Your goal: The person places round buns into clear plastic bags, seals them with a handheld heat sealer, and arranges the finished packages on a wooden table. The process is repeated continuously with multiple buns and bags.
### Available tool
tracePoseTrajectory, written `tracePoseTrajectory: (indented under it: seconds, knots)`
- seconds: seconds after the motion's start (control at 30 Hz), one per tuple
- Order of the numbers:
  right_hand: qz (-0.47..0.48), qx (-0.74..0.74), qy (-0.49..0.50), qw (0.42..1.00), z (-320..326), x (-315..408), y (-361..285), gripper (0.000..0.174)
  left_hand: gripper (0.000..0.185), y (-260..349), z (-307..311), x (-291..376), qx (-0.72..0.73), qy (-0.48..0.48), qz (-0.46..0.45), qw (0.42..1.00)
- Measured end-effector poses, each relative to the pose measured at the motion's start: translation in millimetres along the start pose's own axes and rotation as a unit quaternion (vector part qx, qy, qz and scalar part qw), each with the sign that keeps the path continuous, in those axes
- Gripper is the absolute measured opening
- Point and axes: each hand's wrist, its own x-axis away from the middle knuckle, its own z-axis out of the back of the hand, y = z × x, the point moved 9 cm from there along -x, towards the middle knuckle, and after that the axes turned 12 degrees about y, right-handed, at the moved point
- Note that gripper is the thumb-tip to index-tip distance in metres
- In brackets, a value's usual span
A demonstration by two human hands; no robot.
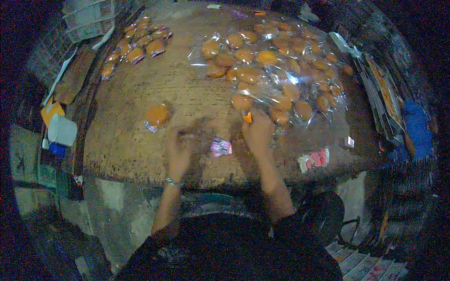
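My right hand (pixel 258 130) is at the near edge of a spread of round golden-brown baked goods in clear plastic wrappers (pixel 246 74). A small orange object (pixel 248 117) shows at its fingers; its kind cannot be made out. My left hand (pixel 178 149), blurred and wearing a bracelet, hovers over the wooden table (pixel 190 91). What its fingers do is unclear. Just left of it lies one wrapped round baked piece (pixel 158 115) with a pale printed end. Between my hands rests a small stack of pink and purple printed labels (pixel 220 146).
Several wrapped pieces with printed ends (pixel 144 41) are grouped at the far left. A red-and-white packet (pixel 318 158) and a small white box (pixel 349 142) lie at right. Off the left edge is a white plastic tub (pixel 62 130). Blue material (pixel 418 126) is at far right.
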Motion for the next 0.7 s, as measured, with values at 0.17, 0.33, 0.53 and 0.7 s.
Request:
tracePoseTrajectory:
  seconds: [0.17,0.33,0.53,0.7]
  knots:
    - [0.031,-0.177,0.042,0.983,71,-17,-60,0.025,0.069,79,-37,28,0.067,0.056,-0.147,0.985]
    - [-0.172,-0.339,-0.147,0.913,88,3,-34,0.023,0.072,73,-45,36,0.195,-0.024,-0.095,0.976]
    - [-0.135,-0.381,-0.112,0.908,50,46,-10,0.026,0.064,63,-58,68,0.467,-0.35,0.206,0.786]
    - [-0.263,-0.417,0.019,0.87,26,103,14,0.012,0.046,44,-58,83,0.438,-0.274,0.315,0.796]
